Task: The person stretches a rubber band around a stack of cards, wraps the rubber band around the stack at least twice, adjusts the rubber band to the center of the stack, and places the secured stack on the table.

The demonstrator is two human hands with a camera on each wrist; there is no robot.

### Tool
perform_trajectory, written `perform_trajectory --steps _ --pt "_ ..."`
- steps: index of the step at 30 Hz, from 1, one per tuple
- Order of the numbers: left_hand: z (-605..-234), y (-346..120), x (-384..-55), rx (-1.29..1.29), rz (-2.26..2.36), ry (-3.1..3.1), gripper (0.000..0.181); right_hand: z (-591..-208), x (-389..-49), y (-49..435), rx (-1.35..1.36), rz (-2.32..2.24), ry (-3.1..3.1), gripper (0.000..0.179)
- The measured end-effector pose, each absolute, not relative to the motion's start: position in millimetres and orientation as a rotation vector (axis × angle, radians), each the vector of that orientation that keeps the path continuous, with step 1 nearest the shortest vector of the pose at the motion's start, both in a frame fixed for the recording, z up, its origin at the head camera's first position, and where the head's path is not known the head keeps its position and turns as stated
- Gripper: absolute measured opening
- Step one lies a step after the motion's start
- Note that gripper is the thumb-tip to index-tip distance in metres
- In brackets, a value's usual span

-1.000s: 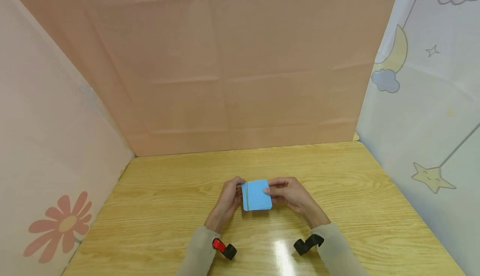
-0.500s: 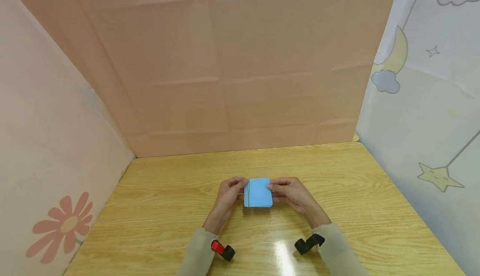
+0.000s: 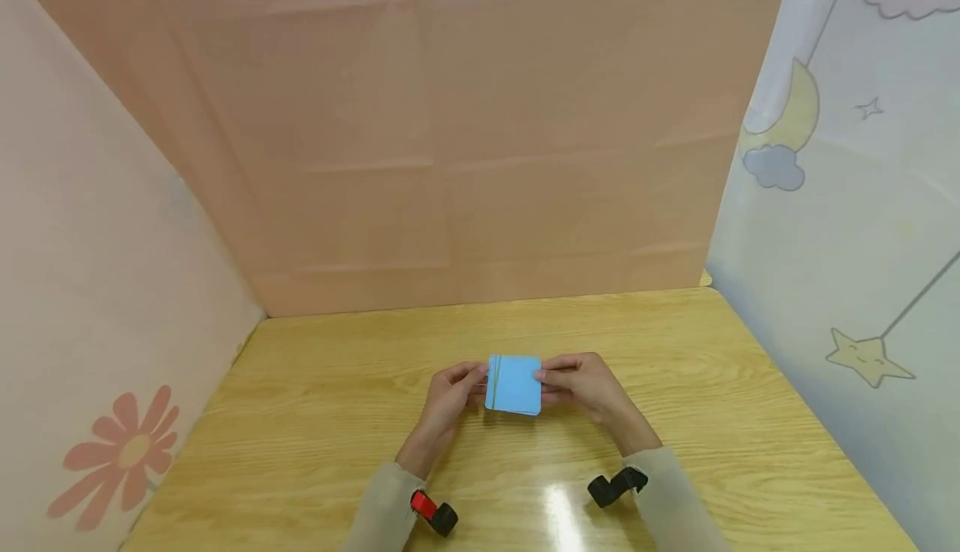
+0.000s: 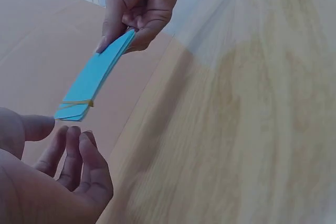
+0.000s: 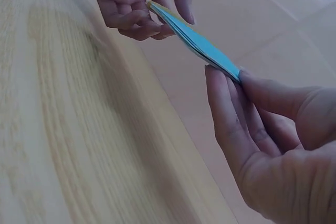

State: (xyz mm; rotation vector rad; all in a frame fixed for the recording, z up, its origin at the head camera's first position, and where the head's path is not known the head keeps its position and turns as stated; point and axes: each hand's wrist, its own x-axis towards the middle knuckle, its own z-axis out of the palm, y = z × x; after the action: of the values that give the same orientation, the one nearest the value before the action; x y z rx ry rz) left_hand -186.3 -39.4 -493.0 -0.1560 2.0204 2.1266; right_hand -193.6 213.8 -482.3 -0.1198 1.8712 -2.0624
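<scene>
A small stack of light blue square cards with rounded corners is held up over the table. Near its left end a yellowish rubber band runs around it. My right hand pinches the right edge, thumb on top and fingers beneath, as the right wrist view shows. At the banded end is my left hand. Its thumb tip comes right to the corner in the left wrist view, while its loosely bent fingers lie below with a gap to the cards. The cards fan slightly apart along the near edge.
The wood-grain table spreads beneath both hands. A plain peach-coloured sheet hangs behind it. Pale printed sheets with a flower and a star stand along the left and right sides.
The stack has shifted slightly up and tilted a little. My left thumb, over the banded edge half a second ago, has drawn back left to the edge. The right hand keeps its pinch.
</scene>
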Motion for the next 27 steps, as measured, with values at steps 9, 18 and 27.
perform_trajectory --steps 9,18,27 --pt "-499.7 -30.1 -173.0 -0.304 2.333 1.829 0.047 -476.2 -196.3 218.7 -0.081 -2.094 1.826 0.03" --pt "-507.5 -11.6 -149.5 -0.382 2.536 1.648 0.051 -472.5 -197.6 217.8 -0.059 -2.124 1.819 0.032" --pt "-515.0 6.3 -135.6 -0.482 2.629 1.487 0.043 -474.7 -195.1 218.4 -0.052 -2.135 1.828 0.028"
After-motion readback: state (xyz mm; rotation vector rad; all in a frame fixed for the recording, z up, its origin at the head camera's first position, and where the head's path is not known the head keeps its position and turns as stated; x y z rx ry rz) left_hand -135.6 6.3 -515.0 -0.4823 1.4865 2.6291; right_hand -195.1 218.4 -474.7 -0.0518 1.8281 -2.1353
